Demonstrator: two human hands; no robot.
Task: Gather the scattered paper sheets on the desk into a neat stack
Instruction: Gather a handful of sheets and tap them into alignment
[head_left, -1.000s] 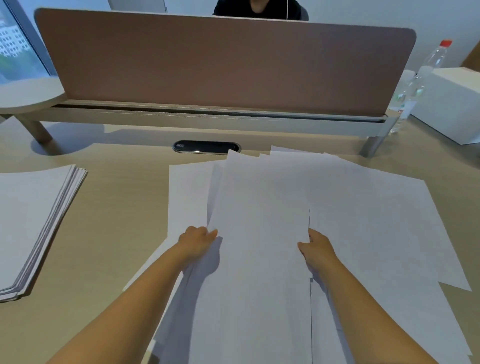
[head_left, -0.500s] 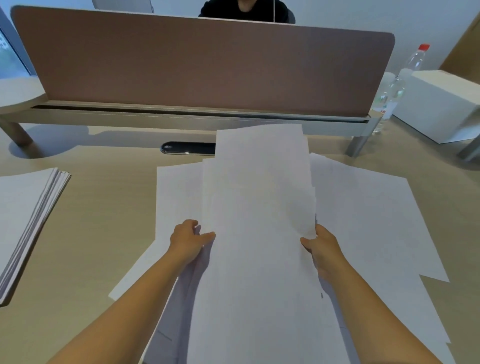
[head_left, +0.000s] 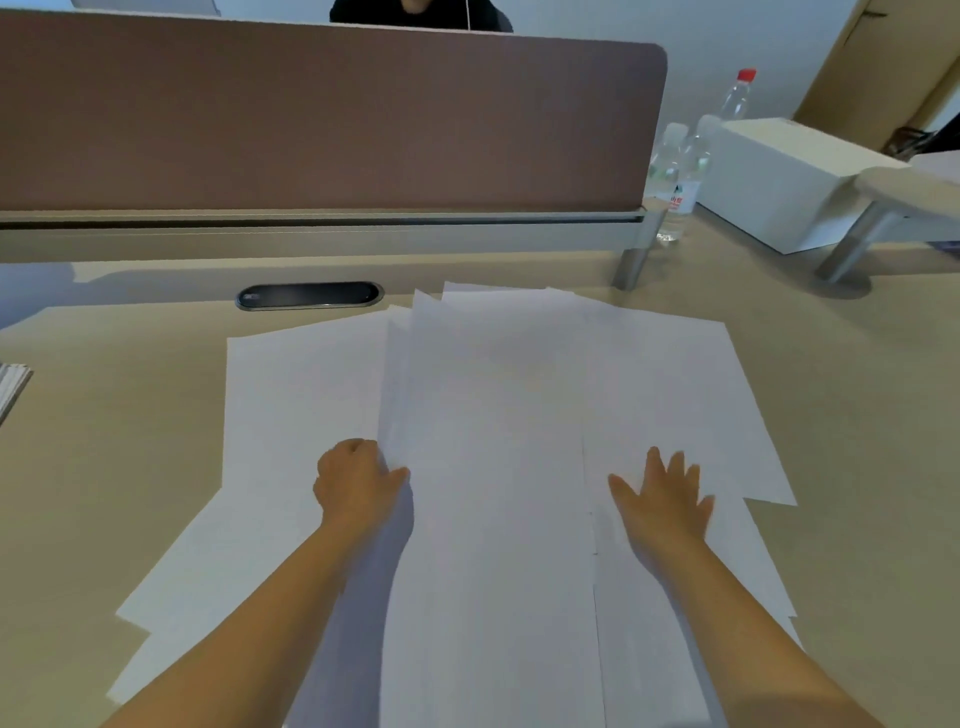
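Left hand (head_left: 358, 480) is seemingly pinching the floppy, slippery paper sheets (head_left: 493, 467) at their left edge while the right hand (head_left: 662, 501) is lying spread flat.

A brown fabric divider panel (head_left: 322, 119) is standing along the far edge of the pale wood counter (head_left: 114, 467). Behind it a white wall (head_left: 727, 36) is showing, with a tan door (head_left: 883, 57) sitting at the right.

Your left hand's (head_left: 358, 480) fingertips tucked out of sight under the paper sheets (head_left: 493, 467), your right hand (head_left: 662, 501) motion-blurred, near ends of sheets cut off below, far-left paper stack (head_left: 13, 384) mostly off frame, bottle (head_left: 685, 171) label unreadable.
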